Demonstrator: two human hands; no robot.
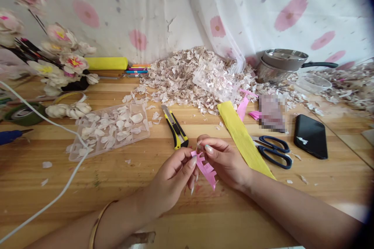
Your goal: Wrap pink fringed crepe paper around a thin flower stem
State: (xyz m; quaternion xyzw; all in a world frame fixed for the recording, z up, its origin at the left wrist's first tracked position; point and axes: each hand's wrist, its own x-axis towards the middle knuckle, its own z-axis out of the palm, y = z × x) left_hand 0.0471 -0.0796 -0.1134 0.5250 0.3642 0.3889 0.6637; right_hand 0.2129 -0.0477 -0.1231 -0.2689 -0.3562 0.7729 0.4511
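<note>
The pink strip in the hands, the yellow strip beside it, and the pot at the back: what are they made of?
The pink strip, held by both hands, looks like crinkly matte crepe paper, with one edge cut into tabs. The yellow strip looks like the same paper, finely ribbed. The pot seems shiny metal, reflecting light, with a black handle, probably plastic.

1. The wooden bench (122, 186) carries everything.
2. A clear tray of pale petals (109, 129) lies left of centre, with a yellow utility knife (175, 127) just beside it.
3. A heap of petal scraps (193, 78) sits at the back, a steel pan (282, 64) to its right.
4. A yellow paper strip (242, 137), scissors (274, 151) and a black phone (310, 136) lie on the right.
5. A white cable (58, 194) crosses the left side.
</note>
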